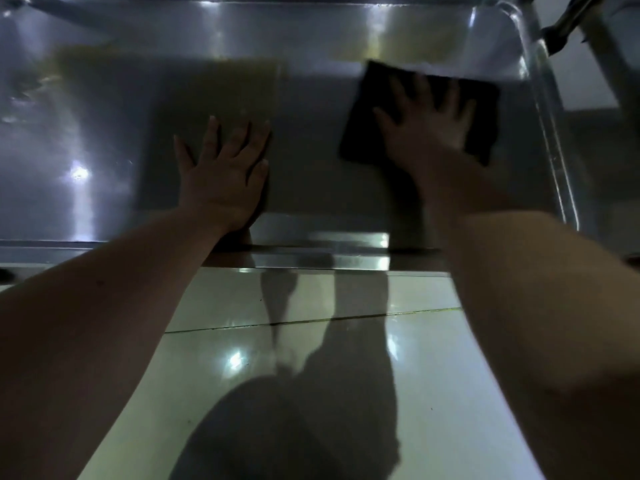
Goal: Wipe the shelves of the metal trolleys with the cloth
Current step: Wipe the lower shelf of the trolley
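A shiny metal trolley shelf (104, 133) fills the upper half of the head view, with a raised rim on its near and right sides. A dark square cloth (367, 109) lies flat on the right part of the shelf. My right hand (429, 123) presses on the cloth with its fingers spread straight. Flat on the bare metal near the shelf's middle rests my left hand (225, 171), fingers spread, its heel close to the near rim.
The trolley's right upright post and a handle bar (568, 15) rise at the top right corner. Glossy pale floor tiles (311, 341) lie below the shelf's near edge, with my shadow across them.
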`<state>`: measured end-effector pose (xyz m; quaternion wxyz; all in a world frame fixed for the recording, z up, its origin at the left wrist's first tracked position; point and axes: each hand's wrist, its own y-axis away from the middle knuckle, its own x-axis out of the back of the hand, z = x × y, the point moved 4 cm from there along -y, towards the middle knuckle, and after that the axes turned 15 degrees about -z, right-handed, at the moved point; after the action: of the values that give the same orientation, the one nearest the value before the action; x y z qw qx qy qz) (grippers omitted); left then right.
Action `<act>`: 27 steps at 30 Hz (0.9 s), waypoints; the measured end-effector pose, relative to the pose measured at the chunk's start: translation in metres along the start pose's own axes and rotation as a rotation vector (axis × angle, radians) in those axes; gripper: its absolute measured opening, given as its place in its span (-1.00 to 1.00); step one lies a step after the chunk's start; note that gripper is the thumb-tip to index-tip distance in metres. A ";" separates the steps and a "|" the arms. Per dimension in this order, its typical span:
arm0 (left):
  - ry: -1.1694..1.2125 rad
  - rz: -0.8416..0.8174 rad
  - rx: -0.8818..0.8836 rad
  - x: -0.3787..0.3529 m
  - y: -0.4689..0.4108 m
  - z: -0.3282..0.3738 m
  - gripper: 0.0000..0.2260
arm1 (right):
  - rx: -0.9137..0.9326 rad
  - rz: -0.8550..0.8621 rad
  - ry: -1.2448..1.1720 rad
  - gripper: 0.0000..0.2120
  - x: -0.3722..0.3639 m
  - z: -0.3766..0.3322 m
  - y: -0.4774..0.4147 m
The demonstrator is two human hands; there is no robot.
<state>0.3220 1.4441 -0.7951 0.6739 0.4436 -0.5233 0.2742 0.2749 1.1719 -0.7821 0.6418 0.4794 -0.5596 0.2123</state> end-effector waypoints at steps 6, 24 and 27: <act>-0.013 0.006 -0.005 -0.002 0.002 -0.005 -0.51 | 0.339 -0.027 0.103 -0.43 -0.034 -0.100 0.049; 0.034 -0.059 -0.039 0.001 0.005 0.001 -0.53 | 0.110 -0.096 0.103 -0.40 -0.054 -0.061 0.121; 0.249 -0.066 -0.022 0.013 0.008 0.001 -0.56 | 0.161 -0.203 0.050 -0.39 -0.058 -0.098 0.129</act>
<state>0.3183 1.4453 -0.7805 0.7473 0.4157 -0.4235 0.2990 0.2047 1.3292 -0.7788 0.6334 0.5781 -0.4730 0.2021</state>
